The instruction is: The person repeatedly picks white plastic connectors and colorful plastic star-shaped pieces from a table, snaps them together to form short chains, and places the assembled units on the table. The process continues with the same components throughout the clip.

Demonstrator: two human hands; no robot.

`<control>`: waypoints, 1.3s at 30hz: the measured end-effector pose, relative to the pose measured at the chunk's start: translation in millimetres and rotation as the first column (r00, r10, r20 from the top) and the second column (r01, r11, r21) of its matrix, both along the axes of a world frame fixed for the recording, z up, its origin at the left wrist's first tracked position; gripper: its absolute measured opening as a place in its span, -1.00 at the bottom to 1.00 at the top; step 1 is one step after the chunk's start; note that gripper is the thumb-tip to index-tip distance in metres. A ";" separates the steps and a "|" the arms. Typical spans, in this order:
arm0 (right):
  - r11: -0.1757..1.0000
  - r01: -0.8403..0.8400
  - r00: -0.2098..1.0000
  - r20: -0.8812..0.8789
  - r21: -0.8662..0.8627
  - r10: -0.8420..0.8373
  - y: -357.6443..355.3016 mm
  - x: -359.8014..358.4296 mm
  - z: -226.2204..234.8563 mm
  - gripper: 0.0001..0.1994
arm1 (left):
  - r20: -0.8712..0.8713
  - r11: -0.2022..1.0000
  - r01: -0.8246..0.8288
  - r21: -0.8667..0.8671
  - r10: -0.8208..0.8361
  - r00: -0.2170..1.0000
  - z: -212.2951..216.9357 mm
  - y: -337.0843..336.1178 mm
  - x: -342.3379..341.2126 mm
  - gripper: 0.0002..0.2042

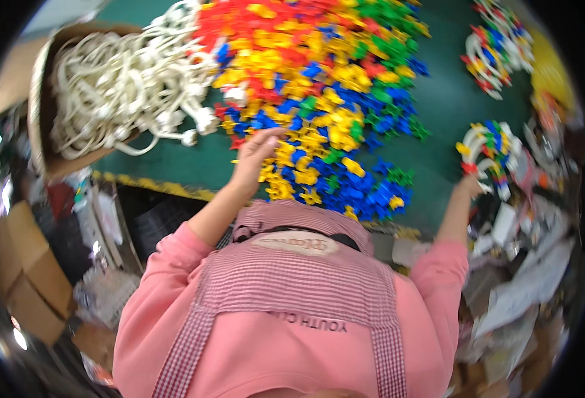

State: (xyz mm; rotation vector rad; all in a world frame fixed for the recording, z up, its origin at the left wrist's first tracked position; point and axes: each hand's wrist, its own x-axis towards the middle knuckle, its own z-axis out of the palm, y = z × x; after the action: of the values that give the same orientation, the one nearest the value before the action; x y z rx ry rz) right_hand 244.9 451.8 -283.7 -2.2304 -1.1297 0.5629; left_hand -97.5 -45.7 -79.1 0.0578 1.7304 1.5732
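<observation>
My left hand [256,158] is over the left edge of a big heap of small star-like plastic pieces [335,126] in red, yellow, blue and green. Its fingers are stretched out toward the yellow pieces, and I see nothing held between them. Far to the right, my right hand [468,188] touches the lower end of a bundle of white curved tubes [481,152] threaded with coloured pieces. The fingers of that hand are blurred and partly hidden, so its grip does not show.
A cardboard box [38,113] on its side spills white tubes with knobbed ends [127,86] onto the green table [176,162]. Another threaded bundle [498,50] lies at the far right, beside a yellow bag [552,73]. Plastic wrapping and paper [521,285] crowd the right side.
</observation>
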 end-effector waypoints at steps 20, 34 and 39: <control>0.655 -0.676 0.640 -0.171 0.338 0.749 -87.7 -170.9 64.0 -0.45 | -0.413 0.306 -0.331 -0.893 -0.262 0.872 -87.5 -86.3 -224.2 -0.25; -0.300 -0.953 -0.295 0.337 -0.039 0.894 -280.9 -276.3 128.7 -0.63 | -0.880 0.876 -0.265 -0.404 -0.292 0.375 44.7 -43.8 -96.6 -0.82; -0.198 -0.979 -0.156 0.425 0.055 0.891 -288.3 -262.0 122.3 -0.79 | -0.936 0.969 -0.176 -0.172 -0.105 0.335 59.4 -45.8 -88.0 -0.82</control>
State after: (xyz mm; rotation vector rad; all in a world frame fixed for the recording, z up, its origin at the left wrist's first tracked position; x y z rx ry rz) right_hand -17.1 163.5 -161.4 -0.5053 -2.8036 0.4925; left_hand -185.6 -91.5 -19.8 1.0415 2.8340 1.3743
